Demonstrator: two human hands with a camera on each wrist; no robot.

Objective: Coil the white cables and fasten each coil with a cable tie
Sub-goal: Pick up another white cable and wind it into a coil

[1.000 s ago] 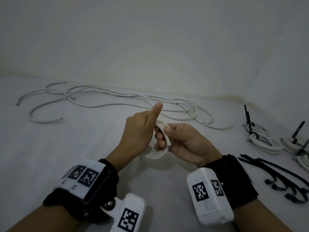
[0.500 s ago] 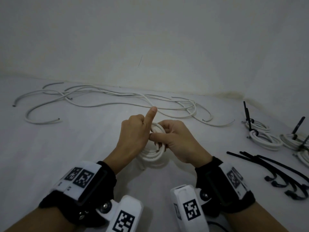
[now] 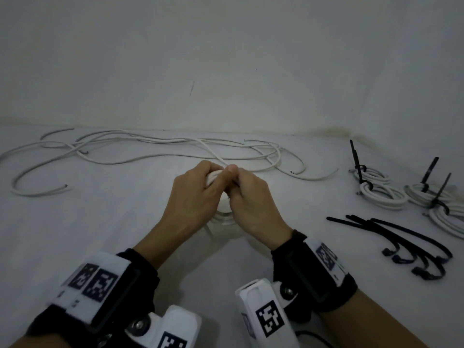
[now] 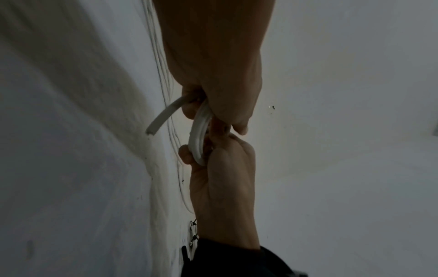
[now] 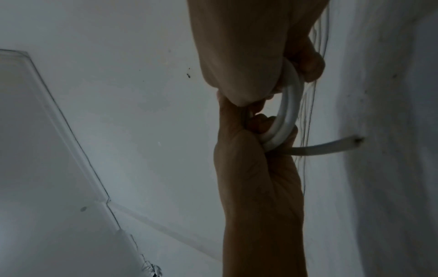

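Observation:
A small white cable coil point(image 3: 224, 217) is held between both hands above the white surface, mostly hidden by them. My left hand point(image 3: 198, 189) grips its left side with fingers curled round the strands. My right hand point(image 3: 248, 194) grips the right side, thumb meeting the left thumb on top. In the left wrist view the coil point(image 4: 198, 135) arcs between the left hand point(image 4: 220, 93) and the right hand point(image 4: 220, 168), and a short cable end point(image 4: 163, 116) sticks out. The right wrist view shows the coil point(image 5: 290, 112) in the same two-handed grip.
Several loose white cables point(image 3: 150, 148) lie tangled along the far edge by the wall. Tied coils point(image 3: 381, 193) with black ties standing up sit at the right. A bunch of loose black cable ties point(image 3: 406, 239) lies in front of them.
The left index finger, raised before, has curled down onto the coil. Both hands have closed together round the coil and moved a little farther from me.

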